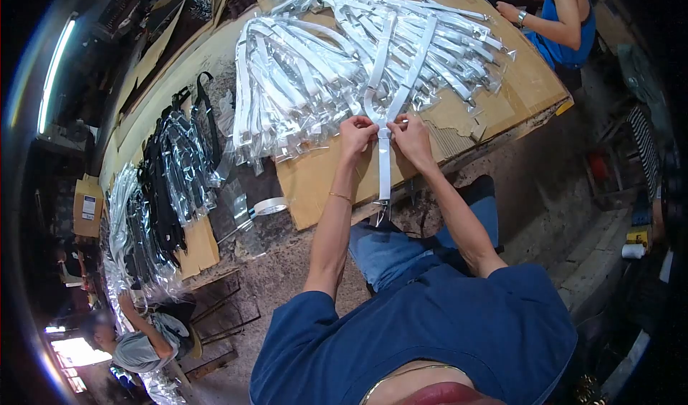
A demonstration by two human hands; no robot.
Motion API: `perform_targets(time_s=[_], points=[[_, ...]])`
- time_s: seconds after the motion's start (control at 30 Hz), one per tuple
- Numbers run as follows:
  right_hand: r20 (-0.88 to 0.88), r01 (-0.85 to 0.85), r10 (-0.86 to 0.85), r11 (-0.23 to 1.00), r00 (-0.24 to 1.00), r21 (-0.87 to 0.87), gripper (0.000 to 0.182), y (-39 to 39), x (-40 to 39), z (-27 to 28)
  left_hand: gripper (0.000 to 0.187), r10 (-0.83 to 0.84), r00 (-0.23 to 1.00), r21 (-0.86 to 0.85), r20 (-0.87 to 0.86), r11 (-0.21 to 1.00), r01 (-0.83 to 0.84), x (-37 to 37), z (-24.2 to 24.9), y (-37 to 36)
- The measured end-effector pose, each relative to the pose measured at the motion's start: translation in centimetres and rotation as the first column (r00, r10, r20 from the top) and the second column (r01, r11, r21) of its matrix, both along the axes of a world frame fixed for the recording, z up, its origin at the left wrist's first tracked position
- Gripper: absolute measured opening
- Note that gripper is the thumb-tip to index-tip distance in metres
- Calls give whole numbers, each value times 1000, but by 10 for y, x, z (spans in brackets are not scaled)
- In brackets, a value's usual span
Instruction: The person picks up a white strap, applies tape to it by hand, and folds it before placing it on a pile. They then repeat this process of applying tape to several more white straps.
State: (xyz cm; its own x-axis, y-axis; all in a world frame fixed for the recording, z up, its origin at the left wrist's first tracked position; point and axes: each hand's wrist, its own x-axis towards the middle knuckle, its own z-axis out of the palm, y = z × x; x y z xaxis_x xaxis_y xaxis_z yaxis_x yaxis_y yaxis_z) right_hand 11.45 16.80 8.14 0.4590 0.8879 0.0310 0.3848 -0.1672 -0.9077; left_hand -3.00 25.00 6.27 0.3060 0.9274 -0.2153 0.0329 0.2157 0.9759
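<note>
A pair of white Y-shaped suspenders (385,167) lies over the cardboard in front of me. My left hand (357,135) pinches it at the left side of the joint where the straps meet. On the other side of that joint, my right hand (409,139) pinches it too, with fingers closed. Two straps run away from me onto a heap of white suspenders in clear plastic bags (294,75). The single strap points toward me, and a metal clip (382,211) hangs at its end past the table edge.
Flat cardboard (315,183) covers the table. Black suspenders (161,183), some bagged, lie to the left near a roll of tape (270,206). A person in blue (566,25) is at the far right; another in grey (147,344) is at lower left.
</note>
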Motion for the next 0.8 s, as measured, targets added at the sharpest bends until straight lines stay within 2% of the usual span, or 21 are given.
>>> perform_targets(time_s=[0.03,0.1,0.13,0.2,0.27,0.33,0.37,0.4,0.47,0.53,0.67,0.8], points=[[-2,-3,3,1000,1000,2,27,-4,-2,3,14,3,1000,2,-2,1000,-3,2,-3,5],[284,-20,-42,977,958,212,28,-18,-5,3,13,114,951,388,-286,922,7,9,-8,10],[284,-20,-41,978,958,208,28,-27,-7,3,13,112,951,384,-287,923,7,13,-10,13],[144,-155,137,980,980,123,25,-42,-9,2,20,179,919,539,-351,841,43,25,13,12],[143,-166,152,982,978,95,24,-52,-12,0,17,178,895,548,-409,832,84,32,33,9],[143,-246,229,963,963,110,20,-61,-13,3,15,272,752,600,-601,775,199,37,39,10],[147,-247,231,963,962,108,20,-63,-13,5,14,243,728,575,-641,780,246,37,36,12],[108,-275,264,955,958,107,19,-66,-13,7,14,242,731,575,-638,781,243,37,31,11],[69,-302,295,947,953,108,18,-70,-12,10,18,316,733,681,-602,683,264,32,28,6],[76,-318,309,937,948,148,16,-78,-12,11,17,280,770,677,-573,692,252,26,29,-1],[29,-348,347,931,937,110,15,-89,-13,12,16,210,848,680,-486,701,216,9,31,-19],[40,-334,332,939,942,81,15,-94,-11,15,16,215,874,669,-437,727,156,-16,36,-49]])
